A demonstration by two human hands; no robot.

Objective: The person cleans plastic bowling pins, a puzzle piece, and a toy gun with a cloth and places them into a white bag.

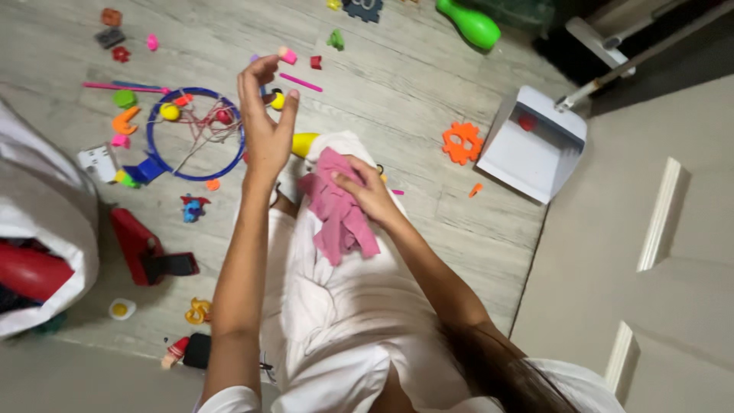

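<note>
Left hand raised off the lap, forearm running up from bottom of view, palm turned toward the camera, fingers spread loosely and curled at the tips, nothing clearly gripped; a small pink piece sits right at the fingertips but cannot tell if it is held or lying on the floor behind. Right hand lower, arm bent in from the lower right, fingers closed down onto a pink cloth, pinching its upper edge. The cloth is bunched and drapes over the person's white-clothed lap, middle of view, just below the raised hand. Wooden plank floor around is scattered with toys. White dustpan stands to the right with its long handle going up to the corner; a small red round thing lies inside it near the back wall. Orange gear-shaped piece just left of the dustpan, small orange bit below it. Blue hoop with tangled string lies left of the raised hand; a yellow ball and a red ball sit within its ring. White bag at far left, mouth open, something red inside it, the rest of its contents dark and unclear. Red toy with a black part beside the bag. Green bowling pin at top, well apart from both hands. White door panel fills the right side.
</note>
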